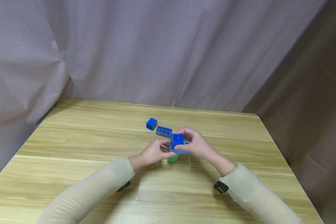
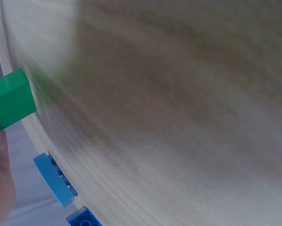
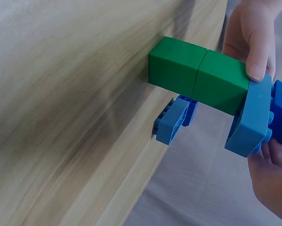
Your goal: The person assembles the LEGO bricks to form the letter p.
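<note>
A small tower of toy bricks stands on the table between the two hands. Its base is two green blocks [image 3: 197,75], one upon the other, topped by a flat light blue brick [image 3: 254,120] that juts out sideways. My left hand [image 1: 153,152] grips the tower near its top, thumb at the seam of green and light blue in the right wrist view. With thumb and fingers my right hand [image 1: 198,144] holds a dark blue brick [image 1: 177,139] over one end of the light blue brick. Studs of the light blue brick show beside it.
Behind the tower, a blue brick [image 1: 164,131] lies with its hollow underside showing. Left of it is a dark blue brick [image 1: 151,123]. The wooden table [image 1: 100,140] ends at a grey curtain [image 1: 156,56] along the back.
</note>
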`<state>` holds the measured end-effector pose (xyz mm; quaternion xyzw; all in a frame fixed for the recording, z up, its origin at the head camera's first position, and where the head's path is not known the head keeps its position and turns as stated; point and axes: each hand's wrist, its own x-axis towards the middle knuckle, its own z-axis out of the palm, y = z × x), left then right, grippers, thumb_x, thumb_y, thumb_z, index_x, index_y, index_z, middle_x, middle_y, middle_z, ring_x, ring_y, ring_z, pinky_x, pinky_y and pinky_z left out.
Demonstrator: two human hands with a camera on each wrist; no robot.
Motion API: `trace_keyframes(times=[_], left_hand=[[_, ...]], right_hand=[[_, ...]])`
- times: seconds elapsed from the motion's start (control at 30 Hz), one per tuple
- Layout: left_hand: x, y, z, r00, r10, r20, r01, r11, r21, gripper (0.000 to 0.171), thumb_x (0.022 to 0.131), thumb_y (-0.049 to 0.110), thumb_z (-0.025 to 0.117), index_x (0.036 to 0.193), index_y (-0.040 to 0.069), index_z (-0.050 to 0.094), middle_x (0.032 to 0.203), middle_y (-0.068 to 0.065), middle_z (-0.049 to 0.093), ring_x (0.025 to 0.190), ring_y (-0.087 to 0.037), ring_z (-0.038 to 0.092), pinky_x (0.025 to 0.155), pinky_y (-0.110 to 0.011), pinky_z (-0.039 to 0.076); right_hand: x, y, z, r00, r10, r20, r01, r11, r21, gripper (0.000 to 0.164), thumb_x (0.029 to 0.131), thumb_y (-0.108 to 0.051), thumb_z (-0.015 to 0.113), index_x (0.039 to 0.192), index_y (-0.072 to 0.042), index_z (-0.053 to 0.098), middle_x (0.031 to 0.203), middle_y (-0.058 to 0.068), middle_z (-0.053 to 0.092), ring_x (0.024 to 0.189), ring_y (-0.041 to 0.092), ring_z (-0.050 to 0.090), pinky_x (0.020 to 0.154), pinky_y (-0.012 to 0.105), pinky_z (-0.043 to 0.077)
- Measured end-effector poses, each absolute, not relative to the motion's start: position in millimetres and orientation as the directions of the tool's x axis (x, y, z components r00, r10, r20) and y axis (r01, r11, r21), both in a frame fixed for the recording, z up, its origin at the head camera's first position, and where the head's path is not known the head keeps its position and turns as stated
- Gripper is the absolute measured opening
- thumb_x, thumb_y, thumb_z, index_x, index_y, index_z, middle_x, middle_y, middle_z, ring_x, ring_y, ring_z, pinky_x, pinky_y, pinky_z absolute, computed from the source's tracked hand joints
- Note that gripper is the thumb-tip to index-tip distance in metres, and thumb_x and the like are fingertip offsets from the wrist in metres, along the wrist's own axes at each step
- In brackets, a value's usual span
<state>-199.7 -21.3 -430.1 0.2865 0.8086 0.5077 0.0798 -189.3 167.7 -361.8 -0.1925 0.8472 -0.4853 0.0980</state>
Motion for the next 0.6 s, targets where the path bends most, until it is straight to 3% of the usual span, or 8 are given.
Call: trace_keyframes(times=[0.37, 0.6], left_hand=[[-200.1, -22.1, -430.5, -0.819, 0.545, 0.178, 0.389, 0.301, 0.870, 0.029, 0.082, 0.020, 0.072, 0.105, 0.004, 0.066, 0.099, -0.010, 0.070, 0.091, -0.019, 0.066, 0.080, -0.023, 0.056], [-199.4, -22.6, -429.7, -0.807, 0.558, 0.193, 0.410, 0.294, 0.864, 0.029, 0.083, 0.021, 0.072, 0.106, 0.004, 0.065, 0.100, -0.010, 0.070, 0.091, -0.019, 0.066, 0.080, -0.021, 0.056]], right_hand=[[-188.1, 167.7, -360.9, -0.904, -0.424, 0.048, -0.272, 0.485, -0.831, 0.036, 0.079, -0.013, 0.075, 0.110, -0.001, 0.060, 0.111, 0.017, 0.065, 0.105, 0.030, 0.061, 0.097, 0.047, 0.048], [-187.0, 166.8, -359.0, -0.901, -0.430, 0.055, -0.297, 0.518, -0.802, 0.035, 0.078, -0.013, 0.075, 0.109, -0.001, 0.062, 0.107, 0.015, 0.066, 0.100, 0.026, 0.062, 0.094, 0.045, 0.050]])
